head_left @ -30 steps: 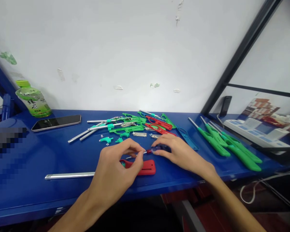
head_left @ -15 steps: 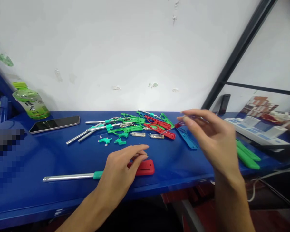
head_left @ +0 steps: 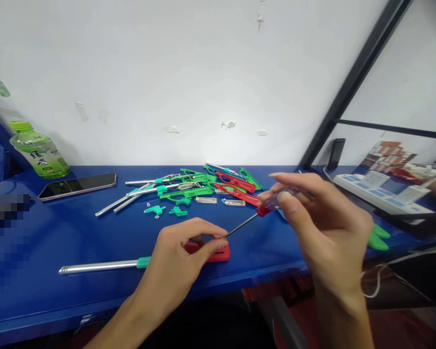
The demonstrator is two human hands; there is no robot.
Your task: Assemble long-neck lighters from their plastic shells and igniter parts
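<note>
Your right hand [head_left: 327, 232] grasps the screwdriver [head_left: 241, 225] by its translucent purple-and-red handle, between thumb and fingers. The shaft slopes down toward your left hand [head_left: 185, 252], where its tip meets the closed thumb and index fingertip. Whether these fingertips grip the tip itself or a small part at it cannot be determined.

The red lighter body [head_left: 224, 253] lies near the front edge of the blue worktop [head_left: 112, 300], partly under your left hand. The metal tube [head_left: 98, 266] extends from the left side of that hand, parallel to the front edge, with a teal collar [head_left: 143, 262] at its inner end.

Behind your hands, toward the rear edge, are green shell halves [head_left: 185, 193], red shell halves [head_left: 240, 181] and loose metal tubes [head_left: 121, 201]. Two teal triggers [head_left: 155, 210] [head_left: 178, 211] and two metal clips [head_left: 206, 199] [head_left: 234, 202] lie at the front of this group.

At the rear left corner, the green-capped bottle [head_left: 39, 150] stands just beside the smartphone [head_left: 78, 186]. Green lighter bodies [head_left: 378, 237] lie near the right edge, partly hidden by your right hand. A white power strip [head_left: 383, 195] is visible beyond them.
</note>
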